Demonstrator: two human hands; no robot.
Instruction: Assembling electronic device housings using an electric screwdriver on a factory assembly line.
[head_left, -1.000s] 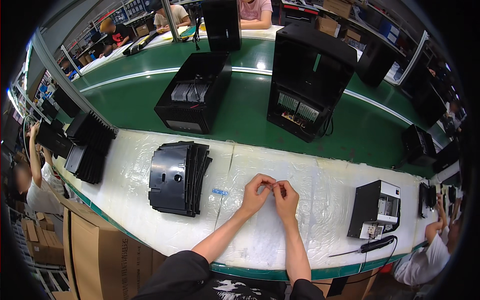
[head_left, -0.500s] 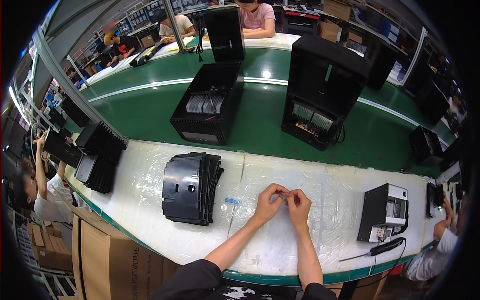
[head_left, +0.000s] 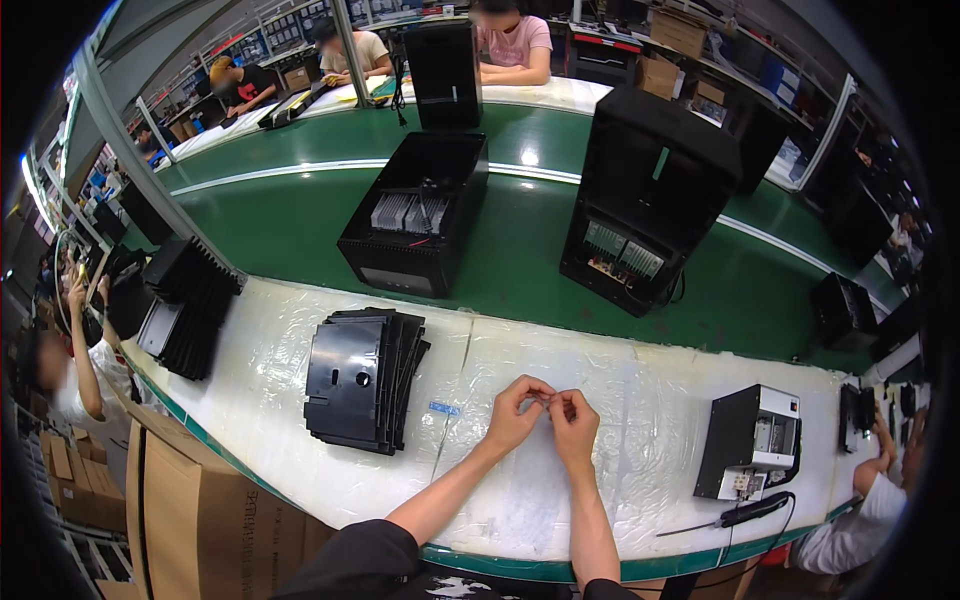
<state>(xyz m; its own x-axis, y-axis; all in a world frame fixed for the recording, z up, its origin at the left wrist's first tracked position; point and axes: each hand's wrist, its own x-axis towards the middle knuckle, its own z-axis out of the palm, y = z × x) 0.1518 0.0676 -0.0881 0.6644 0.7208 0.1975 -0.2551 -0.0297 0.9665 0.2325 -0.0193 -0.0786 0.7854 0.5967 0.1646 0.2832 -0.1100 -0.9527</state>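
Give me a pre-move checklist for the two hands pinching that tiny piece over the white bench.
1. Left hand and right hand both pinch the small piece: ok.
2. What the piece is: cannot tell, too small.
3. Bare bench under the hands: ok.
4. Stack of black panels within the left hand's reach: ok.
5. Small blue strip lies apart from the hands: ok.
6. Black-handled tool lies untouched at the right: ok.

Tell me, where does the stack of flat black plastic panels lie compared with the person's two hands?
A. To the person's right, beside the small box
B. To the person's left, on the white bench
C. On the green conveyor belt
B: the stack of flat black plastic panels lies on the white bench, left of the left hand and right hand.
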